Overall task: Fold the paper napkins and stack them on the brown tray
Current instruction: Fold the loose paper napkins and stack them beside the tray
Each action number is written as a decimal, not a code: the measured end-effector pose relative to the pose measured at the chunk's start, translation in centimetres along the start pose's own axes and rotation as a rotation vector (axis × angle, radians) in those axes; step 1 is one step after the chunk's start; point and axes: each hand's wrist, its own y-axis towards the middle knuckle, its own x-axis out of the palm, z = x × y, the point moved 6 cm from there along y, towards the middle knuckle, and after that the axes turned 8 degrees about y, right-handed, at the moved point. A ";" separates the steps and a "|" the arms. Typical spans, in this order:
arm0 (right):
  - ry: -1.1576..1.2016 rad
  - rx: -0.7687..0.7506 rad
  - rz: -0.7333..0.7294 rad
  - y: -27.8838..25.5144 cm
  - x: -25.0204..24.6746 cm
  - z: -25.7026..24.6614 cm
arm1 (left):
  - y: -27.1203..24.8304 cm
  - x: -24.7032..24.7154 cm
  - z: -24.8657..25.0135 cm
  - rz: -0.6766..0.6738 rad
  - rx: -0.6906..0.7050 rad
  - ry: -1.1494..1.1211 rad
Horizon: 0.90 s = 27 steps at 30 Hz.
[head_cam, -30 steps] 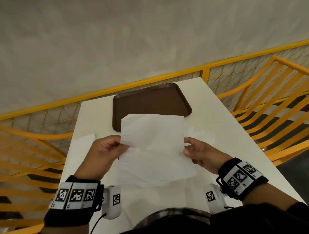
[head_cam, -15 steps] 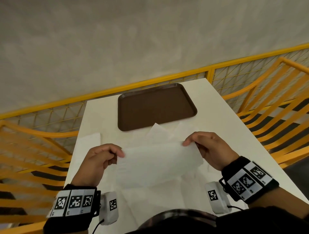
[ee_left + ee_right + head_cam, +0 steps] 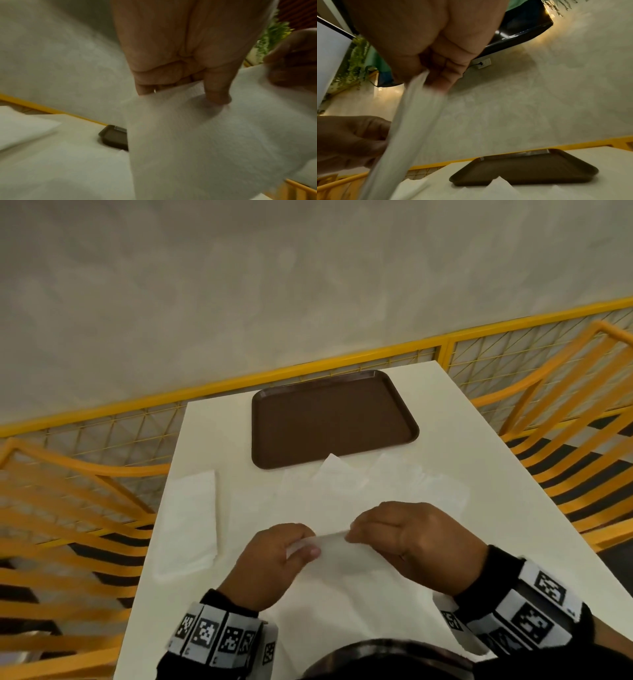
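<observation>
Item: one white napkin [image 3: 346, 556], which we hold doubled over the table [image 3: 479, 474], our left hand [image 3: 274, 563] pinching its left top corner, our right hand [image 3: 414, 539] pinching the right one, knuckles close together. Beyond both hands: loose napkins [image 3: 394, 477]; past them, the tray [image 3: 329, 419], bare. Left of our left hand: a folded napkin [image 3: 190, 522].

Head view looks down over both hands; wrist views sit close beneath each palm, sharing the brown tray [image 3: 329, 419] ahead.
</observation>
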 end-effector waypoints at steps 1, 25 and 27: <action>0.012 0.042 0.007 0.0 -0.1 0.3 | 0.1 -0.4 -0.8 0.014 -0.037 -0.027; 0.116 0.669 -0.175 -4.9 2.1 7.4 | -0.9 -6.7 -23.9 -0.065 -1.095 0.486; 0.059 0.804 -0.231 -6.4 2.8 9.4 | -1.6 -6.7 -23.8 0.081 -1.217 0.303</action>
